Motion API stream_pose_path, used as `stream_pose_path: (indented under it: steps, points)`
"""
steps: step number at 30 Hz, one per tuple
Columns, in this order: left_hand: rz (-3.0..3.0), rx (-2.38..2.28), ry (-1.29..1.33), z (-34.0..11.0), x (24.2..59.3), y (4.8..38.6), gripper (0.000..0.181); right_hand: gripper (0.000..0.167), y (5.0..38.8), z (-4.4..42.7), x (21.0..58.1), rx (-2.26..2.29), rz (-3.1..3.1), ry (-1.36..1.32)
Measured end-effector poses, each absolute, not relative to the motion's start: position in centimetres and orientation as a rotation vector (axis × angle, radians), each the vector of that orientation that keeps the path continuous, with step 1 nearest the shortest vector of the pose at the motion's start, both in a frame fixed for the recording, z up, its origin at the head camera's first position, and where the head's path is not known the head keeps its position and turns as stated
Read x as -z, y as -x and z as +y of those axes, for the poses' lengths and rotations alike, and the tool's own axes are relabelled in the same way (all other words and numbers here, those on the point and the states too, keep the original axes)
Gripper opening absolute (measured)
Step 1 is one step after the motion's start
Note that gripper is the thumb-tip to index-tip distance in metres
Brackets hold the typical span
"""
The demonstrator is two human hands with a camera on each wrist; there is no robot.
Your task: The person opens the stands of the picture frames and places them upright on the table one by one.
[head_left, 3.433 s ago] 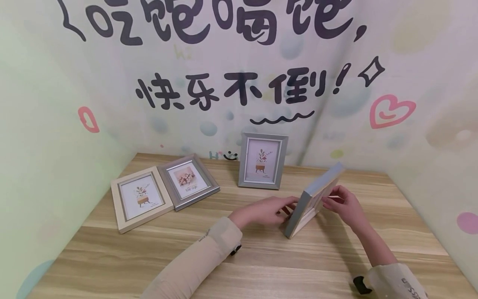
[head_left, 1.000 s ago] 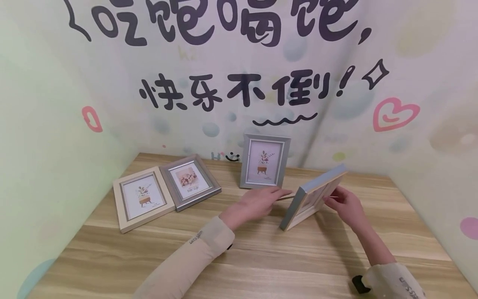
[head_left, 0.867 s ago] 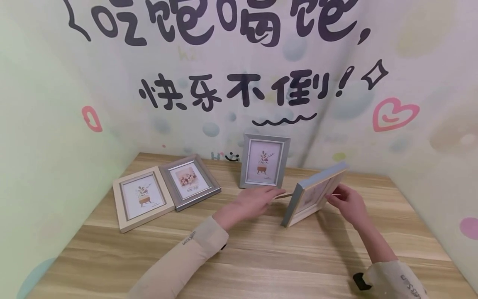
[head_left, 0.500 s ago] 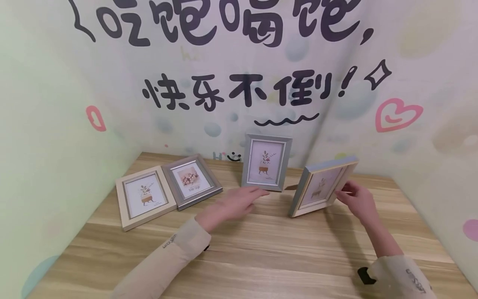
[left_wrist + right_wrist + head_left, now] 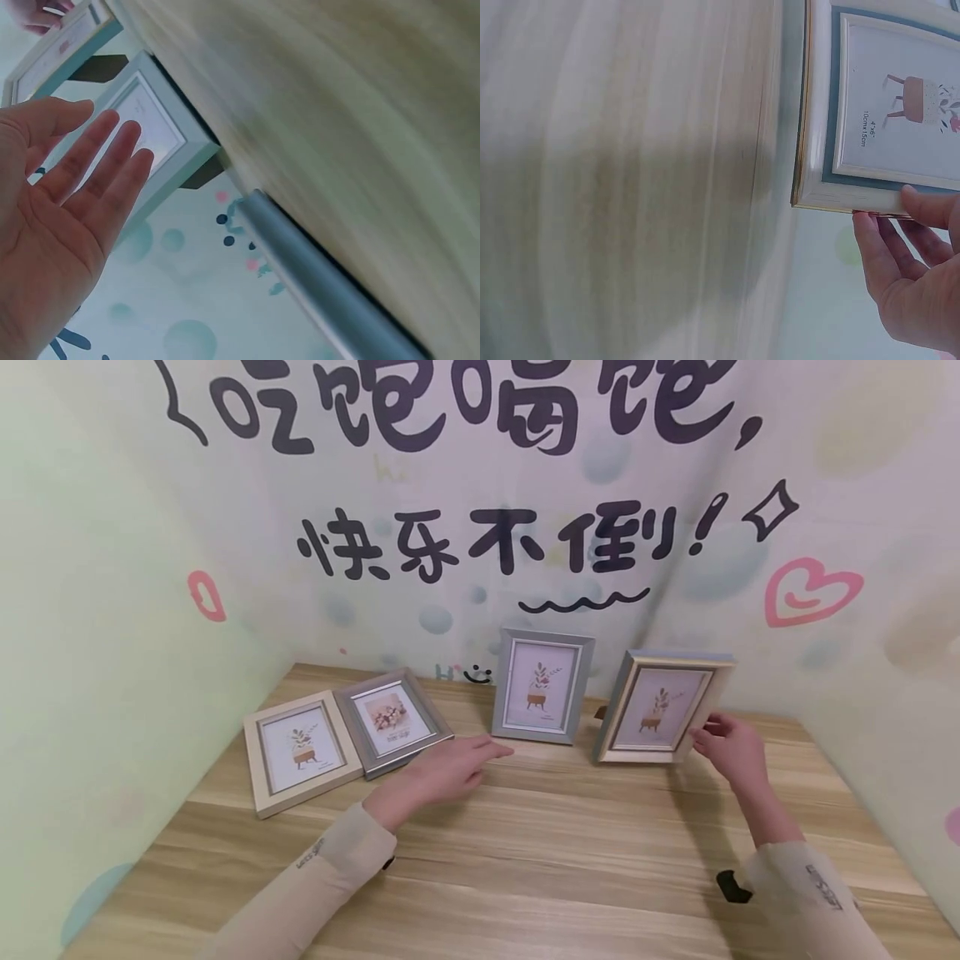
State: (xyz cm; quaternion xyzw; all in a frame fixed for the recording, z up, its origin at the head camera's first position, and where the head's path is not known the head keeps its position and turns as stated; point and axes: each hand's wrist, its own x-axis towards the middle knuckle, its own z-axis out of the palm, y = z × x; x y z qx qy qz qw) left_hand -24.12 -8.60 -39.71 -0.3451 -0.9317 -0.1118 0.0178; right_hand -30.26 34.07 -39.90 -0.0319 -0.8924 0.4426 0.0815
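Note:
A picture frame with a pale front and blue-grey sides stands upright at the right of the table, facing forward. My right hand pinches its right edge, with the thumb on the front and fingers behind, as the right wrist view shows on the same frame. A brown support leg peeks out at its left side. My left hand is extended above the table, palm and straight fingers visible in the left wrist view, holding nothing. Just beyond its fingertips stands a grey picture frame.
Two more picture frames lie face up at the left: a beige one and a silver-brown one, edges adjoining. The wooden table meets a printed wall cloth at the back, with side walls left and right.
The right-hand frame has turned to face forward and moved towards the back, still in the right hand. My left hand has left that frame's side and drawn left.

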Motion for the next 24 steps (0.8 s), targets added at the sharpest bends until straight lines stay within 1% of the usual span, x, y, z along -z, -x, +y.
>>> stream_pose_path:
  steps: [5,9,16,24]
  points:
    - [-2.91,0.358,1.087,-8.8,40.4,24.1,0.051,0.047,30.8,33.9,39.9,-1.359,-2.665,0.153]
    - [-2.919,0.379,1.081,-8.8,40.6,24.0,0.05,0.048,31.1,33.8,39.9,-1.303,-2.694,0.176]
    - [-2.922,0.425,1.087,-9.0,40.6,23.8,0.048,0.045,31.4,33.8,40.1,-1.16,-2.76,0.138]
    - [-2.942,0.437,1.063,-9.3,40.9,23.7,0.048,0.048,31.3,33.5,39.7,-1.227,-2.782,0.108]
